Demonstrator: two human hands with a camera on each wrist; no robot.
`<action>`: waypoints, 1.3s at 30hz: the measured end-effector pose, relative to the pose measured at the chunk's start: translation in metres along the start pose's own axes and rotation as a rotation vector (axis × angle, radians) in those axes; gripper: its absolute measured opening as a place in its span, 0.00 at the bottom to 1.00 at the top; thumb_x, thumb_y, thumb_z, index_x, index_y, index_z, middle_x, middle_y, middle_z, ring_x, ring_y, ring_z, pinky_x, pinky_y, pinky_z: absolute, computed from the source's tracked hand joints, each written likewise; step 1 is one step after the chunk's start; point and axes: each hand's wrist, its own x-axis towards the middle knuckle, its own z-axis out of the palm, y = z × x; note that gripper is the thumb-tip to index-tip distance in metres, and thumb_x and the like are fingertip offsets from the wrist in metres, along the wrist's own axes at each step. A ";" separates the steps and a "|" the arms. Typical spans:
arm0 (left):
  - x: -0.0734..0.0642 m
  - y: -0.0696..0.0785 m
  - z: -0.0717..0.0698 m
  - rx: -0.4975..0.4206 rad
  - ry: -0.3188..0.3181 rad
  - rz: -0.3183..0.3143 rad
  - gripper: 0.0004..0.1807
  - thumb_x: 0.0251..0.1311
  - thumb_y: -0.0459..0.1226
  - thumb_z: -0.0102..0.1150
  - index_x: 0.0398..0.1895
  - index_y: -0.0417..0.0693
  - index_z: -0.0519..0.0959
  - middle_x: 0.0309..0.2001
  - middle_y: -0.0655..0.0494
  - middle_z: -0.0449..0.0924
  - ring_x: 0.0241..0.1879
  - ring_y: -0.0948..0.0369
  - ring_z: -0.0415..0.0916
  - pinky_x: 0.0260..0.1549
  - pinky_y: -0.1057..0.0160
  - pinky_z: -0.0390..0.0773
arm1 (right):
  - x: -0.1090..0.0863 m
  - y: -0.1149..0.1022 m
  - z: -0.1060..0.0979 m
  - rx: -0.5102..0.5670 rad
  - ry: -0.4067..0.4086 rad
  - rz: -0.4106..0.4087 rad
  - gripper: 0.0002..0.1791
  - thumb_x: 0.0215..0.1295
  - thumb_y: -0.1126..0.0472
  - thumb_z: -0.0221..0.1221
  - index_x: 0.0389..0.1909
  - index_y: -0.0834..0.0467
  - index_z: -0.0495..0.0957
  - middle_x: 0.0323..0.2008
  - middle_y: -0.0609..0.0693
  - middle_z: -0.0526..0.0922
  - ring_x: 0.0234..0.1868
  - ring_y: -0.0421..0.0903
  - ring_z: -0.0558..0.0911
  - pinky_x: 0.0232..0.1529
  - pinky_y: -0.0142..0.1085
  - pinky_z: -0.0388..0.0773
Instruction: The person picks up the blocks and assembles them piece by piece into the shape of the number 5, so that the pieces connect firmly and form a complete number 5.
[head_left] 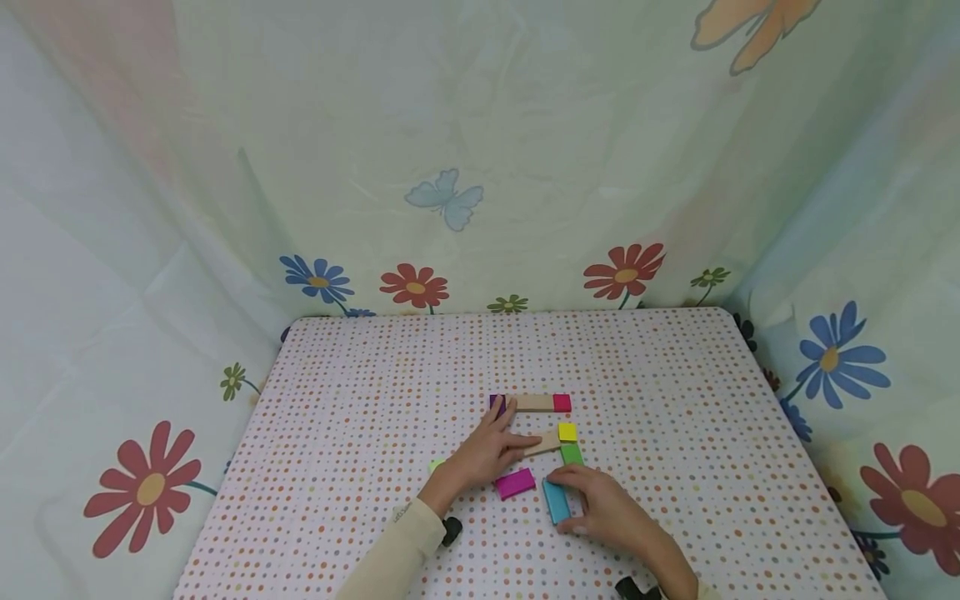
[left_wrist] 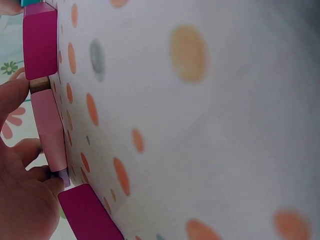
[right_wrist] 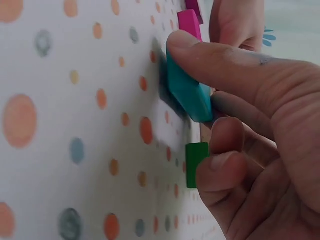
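My right hand (head_left: 607, 508) pinches a blue block (head_left: 557, 502) between thumb and fingers; in the right wrist view this block (right_wrist: 190, 92) tilts over the cloth. Just beyond it lie a green block (head_left: 572, 454) and a yellow block (head_left: 567, 432). My left hand (head_left: 480, 454) reaches over the pieces with fingers spread, fingertips at a purple block (head_left: 497, 402) and thumb at a plain wooden block (head_left: 543, 443). In the left wrist view, a pale pink block (left_wrist: 49, 130) stands beside its fingers. Between the hands lies a magenta block (head_left: 515, 483).
Farther back, another wooden block (head_left: 534, 403) and a crimson block (head_left: 562, 403) continue the row from the purple one. A lime block (head_left: 435, 465) shows partly behind the left wrist. The dotted table (head_left: 360, 375) meets hanging flowered cloth (head_left: 525, 125) at the back and sides.
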 end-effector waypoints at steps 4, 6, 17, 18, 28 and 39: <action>0.000 0.002 -0.001 -0.002 0.001 -0.006 0.21 0.81 0.45 0.53 0.72 0.72 0.78 0.88 0.45 0.40 0.88 0.43 0.34 0.82 0.38 0.56 | -0.001 0.002 0.003 0.000 -0.020 0.001 0.37 0.50 0.54 0.82 0.63 0.56 0.83 0.60 0.49 0.85 0.62 0.53 0.84 0.65 0.55 0.80; 0.000 0.002 -0.001 -0.002 0.001 -0.008 0.21 0.81 0.44 0.53 0.71 0.72 0.78 0.88 0.45 0.40 0.88 0.43 0.34 0.82 0.38 0.56 | -0.001 0.003 0.002 0.005 -0.024 -0.005 0.39 0.50 0.52 0.82 0.65 0.56 0.82 0.61 0.49 0.84 0.63 0.52 0.83 0.65 0.53 0.81; -0.001 0.002 -0.002 -0.022 -0.005 0.001 0.21 0.81 0.44 0.52 0.72 0.70 0.77 0.88 0.45 0.38 0.88 0.42 0.33 0.83 0.39 0.54 | 0.004 0.028 -0.024 0.067 0.346 0.005 0.23 0.67 0.57 0.72 0.62 0.58 0.84 0.60 0.55 0.86 0.26 0.30 0.70 0.27 0.28 0.71; -0.001 0.002 -0.002 -0.022 -0.005 0.001 0.21 0.81 0.44 0.52 0.72 0.70 0.77 0.88 0.45 0.38 0.88 0.42 0.33 0.83 0.39 0.54 | 0.006 0.032 -0.026 0.038 0.371 0.018 0.23 0.69 0.58 0.70 0.63 0.58 0.84 0.62 0.56 0.85 0.27 0.30 0.70 0.27 0.28 0.71; -0.001 0.000 -0.002 -0.006 0.000 0.005 0.21 0.82 0.44 0.52 0.73 0.72 0.76 0.88 0.46 0.39 0.88 0.43 0.33 0.82 0.40 0.56 | 0.020 0.046 -0.022 -0.039 0.289 -0.007 0.27 0.72 0.60 0.67 0.70 0.60 0.78 0.76 0.57 0.75 0.35 0.29 0.73 0.35 0.28 0.75; -0.002 0.000 -0.001 -0.004 0.001 -0.004 0.22 0.81 0.44 0.52 0.73 0.73 0.76 0.88 0.47 0.39 0.88 0.44 0.33 0.81 0.39 0.58 | 0.026 0.045 -0.017 -0.077 0.220 0.034 0.26 0.72 0.57 0.67 0.69 0.57 0.80 0.77 0.54 0.73 0.33 0.31 0.70 0.34 0.28 0.71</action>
